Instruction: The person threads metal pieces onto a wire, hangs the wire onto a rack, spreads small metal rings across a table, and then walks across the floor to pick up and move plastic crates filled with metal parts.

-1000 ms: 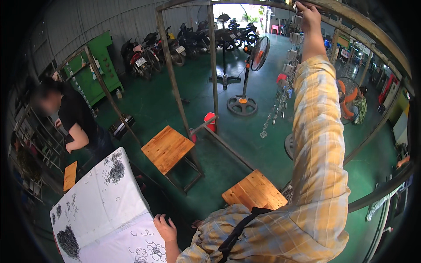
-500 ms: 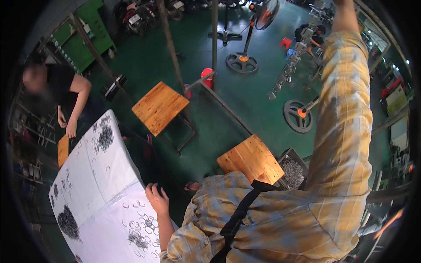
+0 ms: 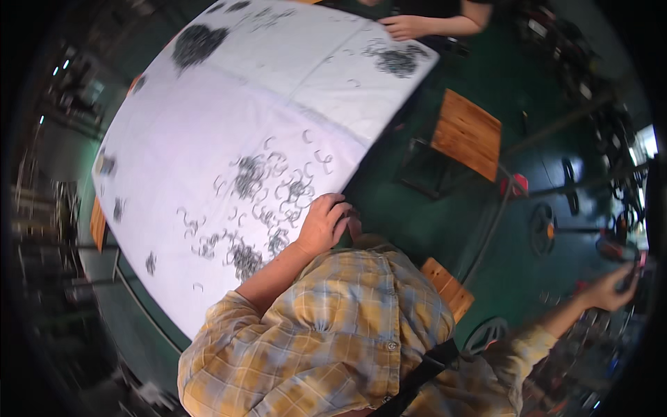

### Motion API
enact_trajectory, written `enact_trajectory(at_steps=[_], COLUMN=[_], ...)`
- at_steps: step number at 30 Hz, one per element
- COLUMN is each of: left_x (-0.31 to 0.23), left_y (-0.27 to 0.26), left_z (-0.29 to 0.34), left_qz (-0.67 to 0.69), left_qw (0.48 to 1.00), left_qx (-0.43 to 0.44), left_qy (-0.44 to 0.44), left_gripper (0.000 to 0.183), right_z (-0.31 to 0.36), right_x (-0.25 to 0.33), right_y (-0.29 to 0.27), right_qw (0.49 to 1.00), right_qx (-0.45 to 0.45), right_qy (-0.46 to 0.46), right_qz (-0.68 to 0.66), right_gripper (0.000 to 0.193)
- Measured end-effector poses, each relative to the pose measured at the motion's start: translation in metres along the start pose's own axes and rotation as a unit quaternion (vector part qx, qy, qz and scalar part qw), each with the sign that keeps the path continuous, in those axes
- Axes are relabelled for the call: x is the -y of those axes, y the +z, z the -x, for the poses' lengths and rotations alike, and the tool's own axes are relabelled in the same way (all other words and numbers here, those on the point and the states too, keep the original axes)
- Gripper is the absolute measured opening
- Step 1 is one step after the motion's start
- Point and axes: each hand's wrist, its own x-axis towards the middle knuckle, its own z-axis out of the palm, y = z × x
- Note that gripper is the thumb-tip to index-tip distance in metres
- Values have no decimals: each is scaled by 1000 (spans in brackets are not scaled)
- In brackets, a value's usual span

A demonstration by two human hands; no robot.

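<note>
My left hand [image 3: 323, 222] rests on the near edge of a table covered with a white sheet [image 3: 208, 125], fingers curled over the edge. Small dark metal hooks [image 3: 271, 191] lie scattered and heaped just beside it. My right hand [image 3: 611, 288] is stretched far out to the right, near blurred hanging metal parts; its fingers touch something dark that is too blurred to name. My yellow checked shirt [image 3: 333, 340] fills the lower middle.
Another person's hand [image 3: 406, 26] lies on the table's far side beside a pile of hooks [image 3: 397, 59]. Two wooden stools [image 3: 467, 132] [image 3: 448, 288] stand on the green floor, with a red bucket [image 3: 517, 184] and round fan bases [image 3: 542, 229] to the right.
The view has swung sharply down and around, so the table now fills the top. My right arm has dropped from high overhead to low on the right. My left hand stays on the table edge.
</note>
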Motion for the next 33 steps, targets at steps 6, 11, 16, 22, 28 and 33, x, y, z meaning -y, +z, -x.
enact_trajectory(at_steps=[6,11,16,22,28,33], left_x=[-12,-35,-50,-29,22,61], left_y=[-57,-98,-84,-79,-74,-79], left_z=[82,164,220,176,115,71], left_qz=[-72,-232,-261,-262,-250,-201], left_qw=[984,909,836,829,829,889], left_qx=[-57,-133,-103,-44,-86,-186], left_qy=[-152,-321,-472,-492,-494,-367], left_gripper=[35,62,104,116,103,81], right_z=[185,247,259,256,256,280], right_x=[275,392,462,493,527,569], right_y=[3,-42,-40,-28,-35,-41], right_qw=[809,574,511,453,452,432], right_qx=[451,608,649,691,691,628], right_qy=[47,-93,-164,-257,-268,-175], right_qz=[-374,-541,-539,-502,-496,-624], right_gripper=[36,78,116,131,134,102])
